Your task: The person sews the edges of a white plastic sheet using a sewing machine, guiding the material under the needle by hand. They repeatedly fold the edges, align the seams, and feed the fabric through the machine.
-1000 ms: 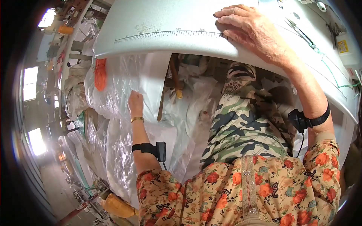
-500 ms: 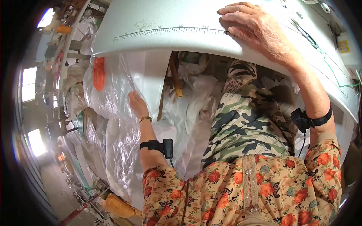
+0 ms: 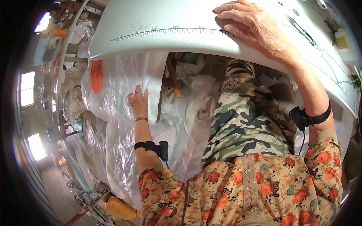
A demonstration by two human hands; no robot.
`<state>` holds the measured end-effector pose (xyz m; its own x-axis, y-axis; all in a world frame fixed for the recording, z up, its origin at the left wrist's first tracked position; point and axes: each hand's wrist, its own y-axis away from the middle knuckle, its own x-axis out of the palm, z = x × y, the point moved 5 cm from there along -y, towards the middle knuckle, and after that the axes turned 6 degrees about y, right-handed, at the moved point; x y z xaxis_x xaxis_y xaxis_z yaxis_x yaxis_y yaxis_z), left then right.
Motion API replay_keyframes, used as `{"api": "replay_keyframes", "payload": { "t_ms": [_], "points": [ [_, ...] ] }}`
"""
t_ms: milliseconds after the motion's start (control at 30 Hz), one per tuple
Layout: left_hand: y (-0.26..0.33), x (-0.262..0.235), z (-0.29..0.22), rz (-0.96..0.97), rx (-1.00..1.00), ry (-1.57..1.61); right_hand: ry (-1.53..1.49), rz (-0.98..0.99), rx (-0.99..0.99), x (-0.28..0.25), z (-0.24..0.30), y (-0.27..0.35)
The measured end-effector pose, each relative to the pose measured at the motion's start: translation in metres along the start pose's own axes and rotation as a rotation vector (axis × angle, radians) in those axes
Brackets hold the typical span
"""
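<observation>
My left hand [image 3: 139,102] is at the clear plastic sheeting [image 3: 111,92] that hangs below the table's front edge on the left. Its fingers are apart, and I see nothing gripped in them. Behind it lies a smooth white panel or sheet [image 3: 155,71], also under the edge. On the pale tabletop [image 3: 151,15], my right hand [image 3: 256,32] rests palm down near the front edge, fingers loosely extended, holding nothing. Beside its fingertips runs a printed ruler scale [image 3: 175,31]. A strap with a small black device sits on each forearm.
Slim dark metal snips [image 3: 301,32] and green thread [image 3: 330,66] lie on the tabletop at right. An orange-red bundle [image 3: 96,77] hangs left of the sheeting. A brown stick with a yellow end [image 3: 176,92] shows under the table. Machine parts [image 3: 88,194] stand lower left.
My left hand has turned and its fingers have come out from the plastic, now spread and visible. My right hand stays on the tabletop; the whole view has shifted slightly.
</observation>
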<state>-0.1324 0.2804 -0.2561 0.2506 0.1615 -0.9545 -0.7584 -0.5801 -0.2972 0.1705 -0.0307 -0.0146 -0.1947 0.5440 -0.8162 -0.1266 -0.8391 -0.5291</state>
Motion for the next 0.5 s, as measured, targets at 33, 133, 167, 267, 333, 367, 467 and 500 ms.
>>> {"api": "replay_keyframes", "payload": {
  "t_ms": [33, 133, 167, 267, 333, 367, 467, 500],
  "points": [
    [-0.002, 0.0, -0.002, 0.024, 0.081, 0.017, 0.073, -0.007, -0.025, -0.002, 0.001, 0.001],
    [-0.011, -0.004, -0.007, -0.079, 0.248, -0.075, 0.068, -0.018, -0.038, -0.002, -0.001, 0.002],
    [-0.014, -0.001, -0.008, -0.064, 0.262, -0.06, 0.07, -0.02, -0.037, -0.002, -0.003, 0.003],
    [-0.023, -0.002, 0.001, -0.081, 0.056, 0.133, 0.053, 0.013, -0.032, 0.0, -0.006, 0.005],
    [-0.025, -0.002, 0.028, -0.021, -0.41, 0.426, -0.041, 0.063, 0.038, 0.004, -0.01, 0.007],
    [-0.025, -0.007, 0.032, -0.027, -0.41, 0.441, -0.039, 0.059, 0.034, 0.007, -0.01, 0.007],
    [-0.011, -0.036, 0.051, -0.265, -0.466, 0.679, 0.175, 0.028, 0.047, 0.019, -0.014, 0.002],
    [-0.005, -0.039, 0.051, -0.269, -0.466, 0.675, 0.175, 0.022, 0.039, 0.021, -0.016, 0.003]
  ]
}}
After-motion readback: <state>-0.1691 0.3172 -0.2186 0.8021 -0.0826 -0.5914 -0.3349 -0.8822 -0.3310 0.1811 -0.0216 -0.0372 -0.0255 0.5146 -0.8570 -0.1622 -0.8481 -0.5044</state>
